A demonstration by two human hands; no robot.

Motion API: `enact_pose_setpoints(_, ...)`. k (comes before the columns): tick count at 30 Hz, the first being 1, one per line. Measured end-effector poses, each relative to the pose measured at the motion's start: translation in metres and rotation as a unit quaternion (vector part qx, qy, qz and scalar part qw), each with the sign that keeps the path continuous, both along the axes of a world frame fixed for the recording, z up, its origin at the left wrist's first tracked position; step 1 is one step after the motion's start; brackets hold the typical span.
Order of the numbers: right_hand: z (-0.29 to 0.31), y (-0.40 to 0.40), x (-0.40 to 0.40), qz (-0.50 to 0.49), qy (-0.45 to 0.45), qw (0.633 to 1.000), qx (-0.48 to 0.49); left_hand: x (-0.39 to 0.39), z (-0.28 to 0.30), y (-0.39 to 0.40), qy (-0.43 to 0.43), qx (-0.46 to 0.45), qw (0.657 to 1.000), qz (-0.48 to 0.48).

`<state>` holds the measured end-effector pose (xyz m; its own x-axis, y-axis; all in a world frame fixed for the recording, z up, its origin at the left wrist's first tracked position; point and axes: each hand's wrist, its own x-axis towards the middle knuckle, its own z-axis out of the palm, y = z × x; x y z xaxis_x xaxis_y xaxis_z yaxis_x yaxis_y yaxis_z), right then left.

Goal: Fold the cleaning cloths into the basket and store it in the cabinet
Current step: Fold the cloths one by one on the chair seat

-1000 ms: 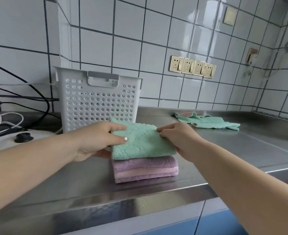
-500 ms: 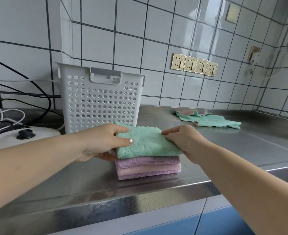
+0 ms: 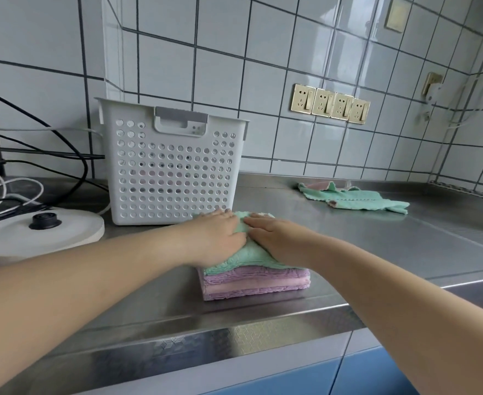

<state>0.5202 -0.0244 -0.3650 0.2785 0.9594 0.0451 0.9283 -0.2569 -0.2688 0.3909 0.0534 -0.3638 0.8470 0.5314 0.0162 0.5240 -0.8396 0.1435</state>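
White tiled wall [image 3: 177, 67] with dark grout fills the upper frame. Steel counter [image 3: 348, 246] runs across the middle, blue cabinet fronts [image 3: 377, 372] at the lower right edge. White perforated basket [image 3: 169, 172] stands upright at centre left against the wall, grey handle on top; something pinkish shows faintly through its holes. Round white appliance base [image 3: 35, 240] at left, black and white cables [image 3: 49, 155] trailing behind it. Stack of folded cloths [image 3: 256, 282] at centre, just in front of the basket's lower right corner: mint cloth [image 3: 251, 255] on top, purple and pink layers beneath. Left hand [image 3: 214, 238] and right hand [image 3: 277, 238] both lie flat on the mint cloth, fingers extended, pressing down, side by side and nearly touching. Unfolded mint cloth [image 3: 357, 198] lies crumpled at right of centre, well apart from the stack. Four brass sockets [image 3: 330, 105] on the wall, upper right.
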Motion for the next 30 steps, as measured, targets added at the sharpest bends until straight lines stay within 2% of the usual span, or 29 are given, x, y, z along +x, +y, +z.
enact_pose_setpoints(5, -0.007, -0.003, 0.011, -0.027, 0.056, 0.998, 0.003, -0.004, -0.001, 0.000, 0.005, -0.028, 0.999, 0.016)
enact_pose_setpoints(7, -0.005, -0.008, 0.009, -0.034, 0.058, 0.996, 0.062, -0.002, 0.002, -0.002, -0.034, -0.021, 0.999, 0.014)
enact_pose_setpoints(8, -0.003, -0.013, 0.007, -0.048, 0.056, 0.989, 0.126, -0.001, 0.006, -0.004, -0.074, -0.017, 0.997, 0.010)
enact_pose_setpoints(11, 0.002, -0.043, 0.011, -0.114, 0.124, 0.922, 0.348, 0.008, 0.021, -0.027, -0.218, -0.029, 0.973, -0.061)
enact_pose_setpoints(13, 0.000, -0.074, 0.020, -0.142, 0.181, 0.880, 0.415, 0.020, 0.029, -0.054, -0.290, -0.064, 0.947, -0.126)
enact_pose_setpoints(15, -0.007, -0.100, 0.024, -0.156, 0.207, 0.862, 0.436, 0.026, 0.030, -0.079, -0.329, -0.094, 0.924, -0.172)
enact_pose_setpoints(19, -0.027, -0.185, 0.036, -0.214, 0.202, 0.838, 0.459, 0.059, 0.011, -0.140, -0.302, -0.225, 0.890, -0.257)
enact_pose_setpoints(23, -0.056, -0.286, 0.048, -0.316, 0.187, 0.809, 0.459, 0.097, -0.040, -0.206, -0.233, -0.344, 0.856, -0.307)
enact_pose_setpoints(26, -0.081, -0.366, 0.048, -0.397, 0.159, 0.791, 0.437, 0.115, -0.089, -0.255, -0.159, -0.397, 0.844, -0.325)
enact_pose_setpoints(30, -0.128, -0.448, 0.038, -0.506, 0.159, 0.757, 0.382, 0.127, -0.148, -0.305, -0.046, -0.424, 0.830, -0.359)
